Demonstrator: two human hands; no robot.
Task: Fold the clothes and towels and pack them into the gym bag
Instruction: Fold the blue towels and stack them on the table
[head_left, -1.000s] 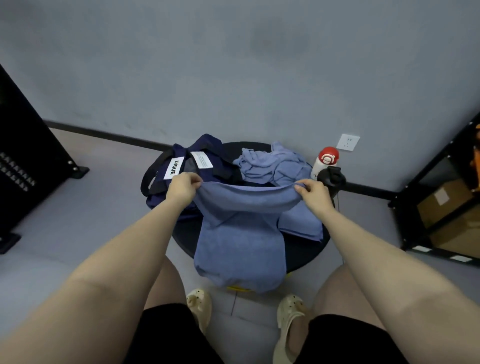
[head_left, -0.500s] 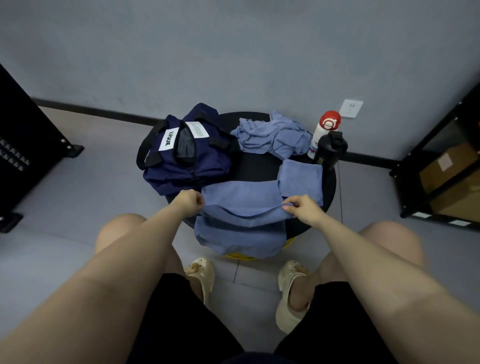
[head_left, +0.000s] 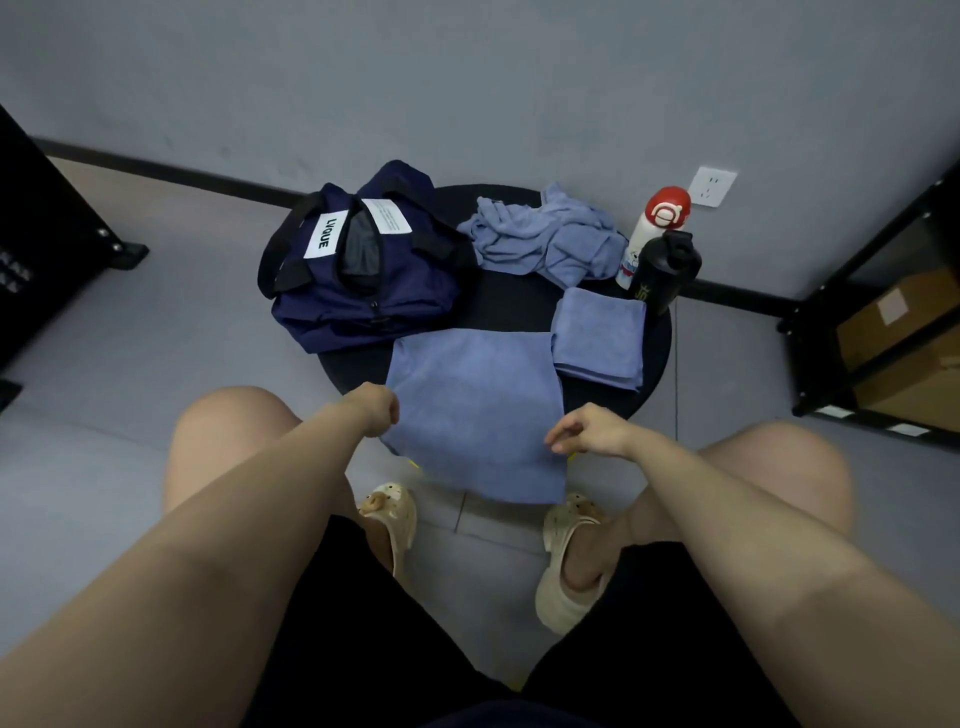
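Note:
A blue towel (head_left: 475, 410) lies flat on the near part of the round black table (head_left: 519, 306), its near end hanging over the edge. My left hand (head_left: 375, 410) is curled at the towel's left edge; a grip is hidden. My right hand (head_left: 589, 431) hovers at the right edge, fingers loosely curled and holding nothing. A folded blue towel (head_left: 597, 335) lies at the table's right. Crumpled blue clothes (head_left: 545, 241) sit at the back. The navy gym bag (head_left: 363, 280) stands open at the left.
A white bottle with a red cap (head_left: 655, 228) and a black bottle (head_left: 662, 273) stand at the table's right rim. A black shelf with cardboard boxes (head_left: 893, 322) is on the right, a black stand (head_left: 47, 244) on the left. My knees flank the table.
The towel held up by its top edge has been folded toward me and laid flat on the table. Both hands dropped to its side edges and my right hand let go.

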